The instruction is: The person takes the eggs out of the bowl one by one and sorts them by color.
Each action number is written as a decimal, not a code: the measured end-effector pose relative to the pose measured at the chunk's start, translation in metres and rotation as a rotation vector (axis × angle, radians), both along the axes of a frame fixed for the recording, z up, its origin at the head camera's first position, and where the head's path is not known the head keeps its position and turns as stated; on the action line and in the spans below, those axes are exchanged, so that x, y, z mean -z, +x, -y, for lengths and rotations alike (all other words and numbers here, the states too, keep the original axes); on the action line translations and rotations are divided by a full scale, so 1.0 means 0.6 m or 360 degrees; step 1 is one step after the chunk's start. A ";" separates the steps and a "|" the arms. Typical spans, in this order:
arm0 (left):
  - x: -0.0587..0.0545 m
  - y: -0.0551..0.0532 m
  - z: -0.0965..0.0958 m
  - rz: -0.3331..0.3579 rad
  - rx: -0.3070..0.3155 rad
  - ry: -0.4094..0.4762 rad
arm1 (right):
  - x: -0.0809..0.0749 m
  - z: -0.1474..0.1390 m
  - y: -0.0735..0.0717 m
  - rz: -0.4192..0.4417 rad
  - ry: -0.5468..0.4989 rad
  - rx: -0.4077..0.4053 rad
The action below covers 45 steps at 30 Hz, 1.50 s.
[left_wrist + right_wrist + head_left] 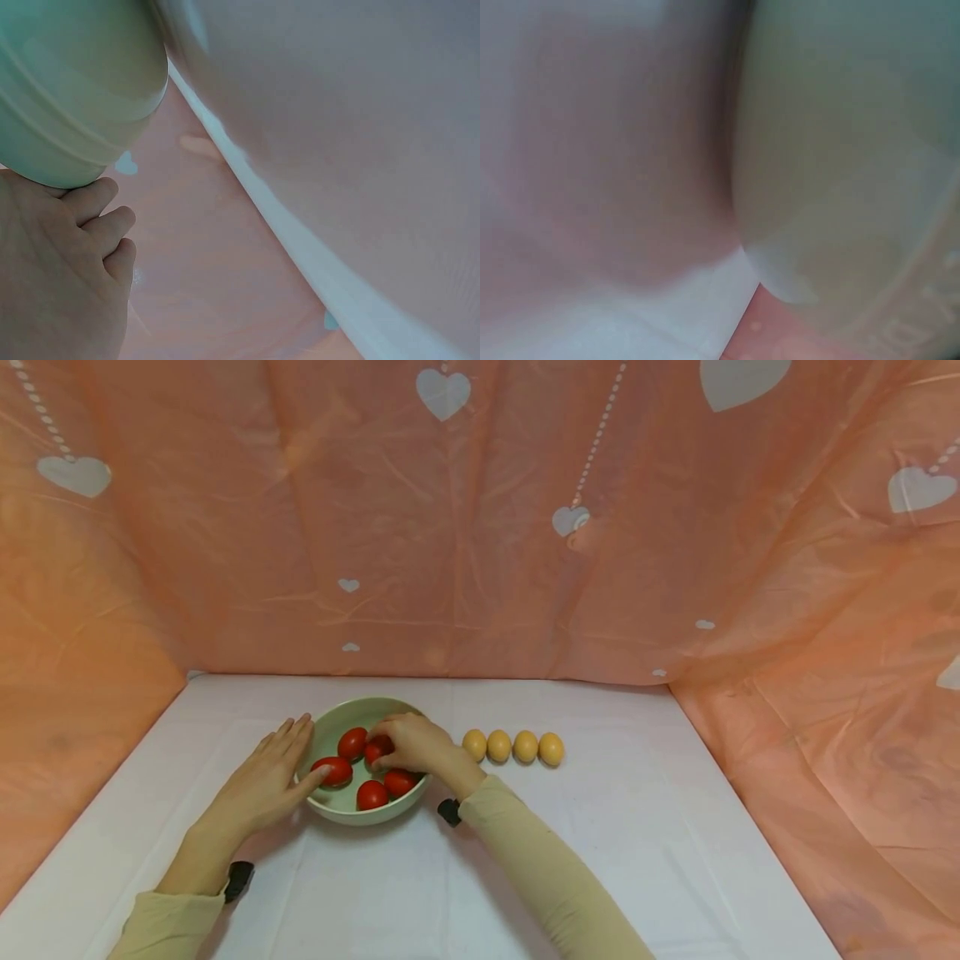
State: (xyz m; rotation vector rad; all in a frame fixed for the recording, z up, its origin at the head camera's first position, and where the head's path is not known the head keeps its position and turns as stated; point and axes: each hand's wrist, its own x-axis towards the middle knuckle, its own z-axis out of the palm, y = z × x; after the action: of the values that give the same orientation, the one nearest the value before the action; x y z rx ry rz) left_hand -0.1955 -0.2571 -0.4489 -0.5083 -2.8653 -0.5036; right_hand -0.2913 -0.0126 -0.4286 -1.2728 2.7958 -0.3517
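A pale green bowl [367, 817] on the white table holds several glossy red oval tomatoes [372, 794]. Over its right side reaches my right hand [420, 745], fingers and thumb pinching one red tomato [377, 750] inside. My left hand [264, 781] lies along the bowl's left side with fairly straight fingers. Its thumb crosses the rim by another tomato [334, 771]. From the left wrist, the left hand [56, 262] has fingertips against the outside of the bowl [82, 82]. The bowl's wall [847, 172] fills much of the right wrist view, where the tomatoes are hidden.
A row of several yellow egg-shaped things [526, 747] stands right of the bowl, just beyond my right wrist. Orange sheeting with white hearts [450, 568] walls the table [600, 860] at the back and sides. Black wrist cameras [239, 880] sit under both wrists.
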 end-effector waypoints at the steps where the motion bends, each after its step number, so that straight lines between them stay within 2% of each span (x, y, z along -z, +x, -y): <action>1: 0.001 0.000 0.001 -0.0001 0.0001 0.0002 | 0.000 0.000 0.000 0.0001 0.0001 0.0008; 9: 0.002 -0.002 0.000 0.0007 0.0013 0.0009 | 0.003 -0.002 0.003 -0.0009 0.0013 0.0052; 18: -0.002 -0.002 -0.003 0.0038 0.0017 0.0019 | 0.005 -0.009 0.001 -0.0004 -0.0111 0.0021; 29: 0.001 0.000 -0.002 0.0062 0.0010 0.0033 | 0.009 -0.019 0.009 0.0009 -0.0384 -0.0007; 38: -0.001 0.001 -0.002 0.0037 0.0016 0.0036 | 0.015 -0.037 0.021 -0.0026 -0.0819 -0.0093; 45: -0.001 -0.001 -0.002 0.0034 0.0017 0.0033 | 0.021 -0.054 0.033 -0.0108 -0.0928 -0.0125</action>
State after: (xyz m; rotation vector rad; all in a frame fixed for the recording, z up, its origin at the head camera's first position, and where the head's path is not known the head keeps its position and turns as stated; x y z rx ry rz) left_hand -0.1958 -0.2557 -0.4483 -0.5181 -2.8759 -0.5428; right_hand -0.2714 0.0201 -0.4410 -1.4980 2.7835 -1.2050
